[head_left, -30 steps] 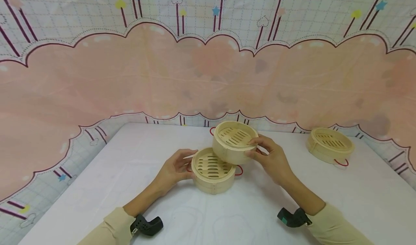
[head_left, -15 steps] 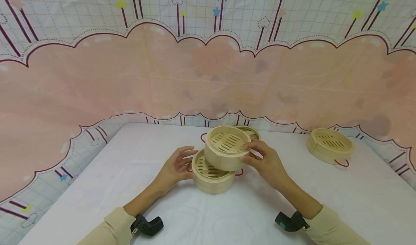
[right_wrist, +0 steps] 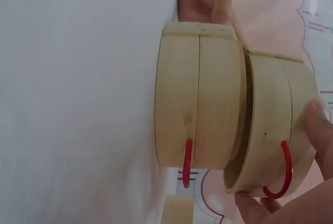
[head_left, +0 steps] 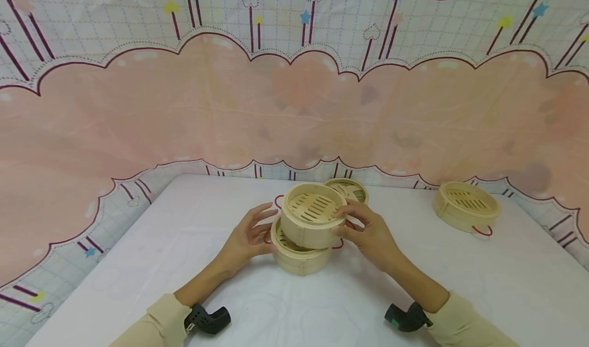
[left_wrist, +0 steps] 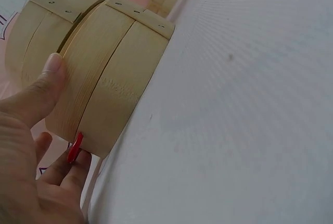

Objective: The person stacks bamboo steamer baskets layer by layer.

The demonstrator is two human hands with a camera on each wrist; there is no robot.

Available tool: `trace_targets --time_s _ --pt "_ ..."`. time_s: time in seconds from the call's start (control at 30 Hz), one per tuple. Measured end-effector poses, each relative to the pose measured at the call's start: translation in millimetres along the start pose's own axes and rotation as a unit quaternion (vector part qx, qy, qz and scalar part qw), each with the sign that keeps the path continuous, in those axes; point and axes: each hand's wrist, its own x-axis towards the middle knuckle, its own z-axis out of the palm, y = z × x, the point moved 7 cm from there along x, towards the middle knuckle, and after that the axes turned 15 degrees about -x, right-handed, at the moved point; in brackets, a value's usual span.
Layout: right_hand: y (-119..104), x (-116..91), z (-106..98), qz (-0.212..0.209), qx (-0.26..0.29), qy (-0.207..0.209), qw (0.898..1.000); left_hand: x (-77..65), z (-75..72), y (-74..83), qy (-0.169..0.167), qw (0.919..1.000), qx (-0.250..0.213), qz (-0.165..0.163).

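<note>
Two round bamboo steamer baskets with slotted bases and red side loops are at the middle of the table. My right hand (head_left: 368,232) pinches the upper steamer basket (head_left: 310,232) by its right wall, thumb on the outside. It sits tilted and slightly off-centre over the lower steamer basket (head_left: 299,262), with a narrow gap at one side in the right wrist view. The lower one stands on the table; my left hand (head_left: 250,237) holds it at its left side. In the left wrist view, its thumb lies on the rim and its fingers are by the red loop (left_wrist: 76,148).
Another steamer basket (head_left: 467,206) with a red loop stands at the right rear of the white table (head_left: 221,199). Behind the stack, a round bamboo piece (head_left: 361,191) is partly hidden. A patterned cloth (head_left: 276,117) hangs behind the table.
My right hand has brought the upper steamer basket left and down over the lower one. The round bamboo piece behind has come into sight. My left hand has stayed nearly still.
</note>
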Motion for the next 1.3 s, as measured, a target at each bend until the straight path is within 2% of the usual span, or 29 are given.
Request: trace_targets --time_s 0.27,0.43,0.67,1.0,1.3 --pt "2.5 -2.5 8.0 0.018 -0.004 -0.009 1.000 -0.2 0.6 -1.4 -0.012 0.9996 -0.023 0.005" --pt "1.8 -3.3 11.5 0.021 0.006 -0.013 1.000 0.8 1.2 -0.2 -0.023 0.9991 -0.028 0.021" --pt "-0.4 -6.3 17.2 0.030 0.010 -0.030 0.999 0.5 1.0 0.7 -0.022 0.9994 -0.013 0.023" --pt "0.9 -4.7 17.5 0.026 0.012 -0.032 0.999 1.6 1.1 1.4 -0.026 0.9988 0.005 0.040" --pt "1.2 -2.0 17.4 0.009 0.009 -0.034 0.999 3.5 0.1 -1.1 -0.012 0.9992 0.023 0.030"
